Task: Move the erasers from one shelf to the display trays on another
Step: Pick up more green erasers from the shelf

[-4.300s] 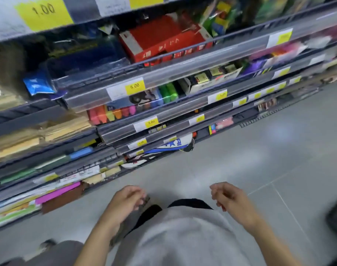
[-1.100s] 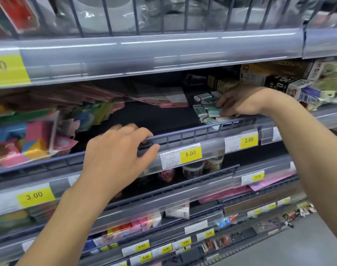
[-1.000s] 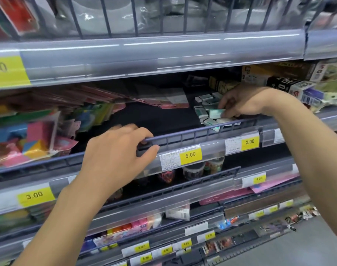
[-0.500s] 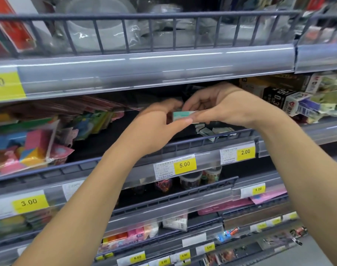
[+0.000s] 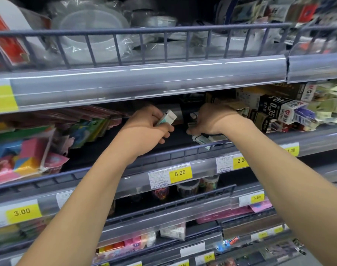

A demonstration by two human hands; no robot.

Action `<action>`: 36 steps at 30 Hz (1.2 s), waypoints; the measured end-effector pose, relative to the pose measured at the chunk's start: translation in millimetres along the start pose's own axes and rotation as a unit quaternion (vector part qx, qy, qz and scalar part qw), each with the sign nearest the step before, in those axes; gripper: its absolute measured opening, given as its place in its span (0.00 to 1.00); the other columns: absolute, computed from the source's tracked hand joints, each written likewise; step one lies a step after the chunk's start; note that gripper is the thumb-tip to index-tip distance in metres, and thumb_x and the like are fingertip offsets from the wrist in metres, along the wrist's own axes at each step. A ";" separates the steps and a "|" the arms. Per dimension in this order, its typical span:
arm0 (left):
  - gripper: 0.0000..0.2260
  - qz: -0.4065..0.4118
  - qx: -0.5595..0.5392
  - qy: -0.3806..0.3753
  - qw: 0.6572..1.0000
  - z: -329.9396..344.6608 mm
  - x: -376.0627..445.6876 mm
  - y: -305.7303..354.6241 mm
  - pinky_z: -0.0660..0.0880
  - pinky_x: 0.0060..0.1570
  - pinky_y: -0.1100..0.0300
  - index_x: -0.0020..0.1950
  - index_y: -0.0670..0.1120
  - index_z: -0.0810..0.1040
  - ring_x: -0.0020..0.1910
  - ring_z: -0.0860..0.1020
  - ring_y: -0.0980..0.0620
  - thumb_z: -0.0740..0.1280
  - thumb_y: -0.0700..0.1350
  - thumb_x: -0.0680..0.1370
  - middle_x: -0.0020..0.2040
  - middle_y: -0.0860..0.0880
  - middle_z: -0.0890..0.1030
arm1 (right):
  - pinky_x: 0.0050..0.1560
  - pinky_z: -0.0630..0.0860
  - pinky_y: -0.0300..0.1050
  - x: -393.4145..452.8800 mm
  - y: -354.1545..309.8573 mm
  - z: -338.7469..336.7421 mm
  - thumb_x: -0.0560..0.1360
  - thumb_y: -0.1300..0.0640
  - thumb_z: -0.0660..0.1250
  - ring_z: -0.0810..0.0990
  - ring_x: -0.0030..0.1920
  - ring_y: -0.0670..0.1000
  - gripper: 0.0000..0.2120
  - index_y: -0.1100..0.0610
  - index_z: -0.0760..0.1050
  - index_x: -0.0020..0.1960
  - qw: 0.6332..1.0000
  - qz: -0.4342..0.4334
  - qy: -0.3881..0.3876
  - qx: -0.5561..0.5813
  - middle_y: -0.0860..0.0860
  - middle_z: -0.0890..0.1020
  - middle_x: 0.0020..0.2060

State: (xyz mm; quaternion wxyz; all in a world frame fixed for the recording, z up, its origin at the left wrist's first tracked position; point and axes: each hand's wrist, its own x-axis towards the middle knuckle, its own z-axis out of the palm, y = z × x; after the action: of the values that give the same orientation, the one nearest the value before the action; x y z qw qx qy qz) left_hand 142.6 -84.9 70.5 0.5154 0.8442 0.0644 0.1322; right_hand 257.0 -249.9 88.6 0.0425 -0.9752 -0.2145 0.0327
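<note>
My left hand (image 5: pixel 144 125) grips a white and teal eraser (image 5: pixel 167 118) above the dark shelf floor, its end sticking up past my fingers. To the right, my right hand (image 5: pixel 211 120) reaches down onto a small pile of erasers (image 5: pixel 208 139) lying behind the shelf's grey front rail (image 5: pixel 183 152). Its fingers curl over the pile; whether they hold one is hidden by the back of the hand.
Coloured packets (image 5: pixel 29 150) fill the shelf's left part. Boxes of stationery (image 5: pixel 275 110) crowd its right end. A wire-fronted shelf (image 5: pixel 144 43) with clear plastic tubs hangs just above. Lower shelves with yellow price tags (image 5: pixel 180 172) carry small jars and pink packs.
Since half a second ago the eraser passed from my right hand into my left, which drew left with it. My right hand went back down to the pile.
</note>
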 end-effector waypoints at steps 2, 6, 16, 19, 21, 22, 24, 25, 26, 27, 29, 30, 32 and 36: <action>0.07 0.000 -0.001 -0.011 1.000 -0.1 0.3 -2.5 0.83 0.37 0.61 0.55 0.48 0.73 0.40 0.84 0.53 0.64 0.36 0.83 0.46 0.49 0.86 | 0.27 0.63 0.39 3.3 -4.1 5.5 0.73 0.45 0.73 0.75 0.30 0.51 0.21 0.56 0.71 0.31 1.000 0.001 0.001 0.016 0.50 0.75 0.29; 0.15 -0.022 -0.007 0.000 1.000 0.5 3.4 -8.6 0.85 0.51 0.49 0.71 0.46 0.73 0.40 0.84 0.52 0.63 0.38 0.84 0.46 0.50 0.84 | 0.40 0.81 0.47 0.3 -1.5 3.7 0.71 0.53 0.73 0.83 0.44 0.58 0.11 0.61 0.82 0.45 0.995 -0.024 0.014 0.094 0.56 0.84 0.41; 0.08 -0.002 -0.123 -0.052 0.991 6.7 -6.1 5.4 0.85 0.45 0.56 0.49 0.49 0.82 0.43 0.85 0.51 0.67 0.50 0.84 0.46 0.46 0.87 | 0.38 0.78 0.39 -46.1 -27.5 16.0 0.68 0.56 0.76 0.82 0.36 0.44 0.10 0.48 0.80 0.48 0.891 -0.178 0.110 0.402 0.45 0.84 0.36; 0.07 0.014 -0.106 -0.051 0.993 9.7 -2.4 7.1 0.85 0.47 0.54 0.53 0.45 0.79 0.45 0.87 0.44 0.62 0.44 0.86 0.48 0.43 0.86 | 0.41 0.79 0.43 -50.2 -28.6 16.0 0.69 0.59 0.77 0.80 0.36 0.44 0.10 0.50 0.80 0.47 0.886 -0.202 0.098 0.406 0.46 0.83 0.35; 0.05 0.001 -0.110 -0.049 0.993 10.6 0.7 3.7 0.84 0.50 0.50 0.57 0.45 0.77 0.45 0.87 0.43 0.63 0.43 0.86 0.50 0.44 0.85 | 0.43 0.82 0.44 -50.2 -20.7 11.4 0.71 0.60 0.77 0.82 0.38 0.49 0.10 0.52 0.81 0.50 0.883 -0.212 0.059 0.414 0.51 0.84 0.41; 0.05 -0.009 -0.109 -0.046 0.993 10.6 1.6 1.7 0.84 0.52 0.47 0.61 0.44 0.76 0.44 0.86 0.44 0.63 0.42 0.86 0.50 0.45 0.85 | 0.44 0.83 0.45 -48.9 -13.3 7.7 0.72 0.60 0.77 0.84 0.41 0.52 0.10 0.54 0.82 0.52 0.886 -0.204 0.053 0.412 0.53 0.85 0.43; 0.13 -0.019 -0.091 -0.042 0.995 10.2 3.5 -3.6 0.83 0.52 0.46 0.69 0.44 0.72 0.43 0.84 0.45 0.65 0.41 0.85 0.48 0.47 0.83 | 0.46 0.82 0.40 -42.9 8.6 -2.0 0.72 0.57 0.77 0.84 0.44 0.50 0.10 0.51 0.82 0.53 0.907 -0.167 0.071 0.380 0.50 0.86 0.46; 0.16 -0.016 -0.076 -0.042 0.996 9.9 4.5 -6.2 0.83 0.50 0.48 0.72 0.46 0.70 0.43 0.82 0.45 0.66 0.41 0.84 0.48 0.48 0.83 | 0.45 0.80 0.34 -39.4 21.9 -7.7 0.73 0.54 0.77 0.84 0.43 0.45 0.09 0.47 0.82 0.52 0.927 -0.144 0.073 0.339 0.45 0.86 0.45; 0.18 -0.011 -0.058 -0.044 0.997 9.6 5.3 -8.0 0.81 0.47 0.51 0.73 0.48 0.69 0.41 0.81 0.47 0.66 0.42 0.84 0.48 0.48 0.84 | 0.42 0.77 0.30 -35.7 35.6 -13.0 0.72 0.52 0.76 0.83 0.42 0.40 0.09 0.43 0.81 0.50 0.950 -0.122 0.054 0.283 0.41 0.85 0.43; 0.19 -0.006 -0.040 -0.046 0.998 9.4 6.2 -9.4 0.79 0.44 0.55 0.73 0.50 0.69 0.37 0.80 0.50 0.66 0.43 0.84 0.48 0.48 0.84 | 0.41 0.75 0.28 -32.0 48.1 -16.8 0.72 0.50 0.76 0.82 0.41 0.37 0.09 0.40 0.81 0.50 0.968 -0.103 0.017 0.226 0.38 0.85 0.43; 0.17 -0.003 -0.025 -0.047 0.999 9.9 7.9 -11.5 0.75 0.36 0.62 0.72 0.51 0.69 0.28 0.75 0.57 0.66 0.44 0.84 0.46 0.48 0.83 | 0.46 0.73 0.30 -26.6 68.0 -19.2 0.72 0.47 0.76 0.82 0.42 0.34 0.10 0.38 0.82 0.52 0.982 -0.079 -0.071 0.155 0.35 0.85 0.43; 0.17 -0.005 -0.028 -0.046 0.999 10.5 8.8 -12.1 0.73 0.33 0.65 0.72 0.51 0.70 0.26 0.73 0.60 0.65 0.44 0.84 0.46 0.48 0.82 | 0.48 0.74 0.32 -24.6 74.0 -18.9 0.71 0.47 0.77 0.82 0.43 0.34 0.11 0.38 0.82 0.52 0.981 -0.073 -0.105 0.147 0.34 0.85 0.43; 0.15 -0.011 -0.030 -0.044 0.999 11.3 10.5 -12.9 0.71 0.30 0.66 0.70 0.51 0.71 0.27 0.74 0.61 0.65 0.44 0.84 0.45 0.48 0.80 | 0.48 0.74 0.35 -21.8 79.1 -17.6 0.71 0.47 0.77 0.81 0.43 0.32 0.10 0.38 0.83 0.51 0.975 -0.074 -0.139 0.158 0.34 0.85 0.43; 0.09 -0.014 -0.039 -0.041 0.998 11.8 12.1 -14.5 0.70 0.36 0.61 0.61 0.56 0.73 0.37 0.76 0.55 0.65 0.44 0.83 0.46 0.48 0.80 | 0.45 0.74 0.35 -16.5 81.3 -16.9 0.71 0.45 0.76 0.82 0.46 0.36 0.08 0.36 0.84 0.49 0.970 -0.091 -0.154 0.162 0.34 0.85 0.44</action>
State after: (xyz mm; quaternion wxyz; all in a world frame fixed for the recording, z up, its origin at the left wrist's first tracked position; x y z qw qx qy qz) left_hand 158.0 -85.3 54.4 0.5516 0.8275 0.0497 0.0926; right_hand 277.2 -331.6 98.3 0.1692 -0.9150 -0.2981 0.2129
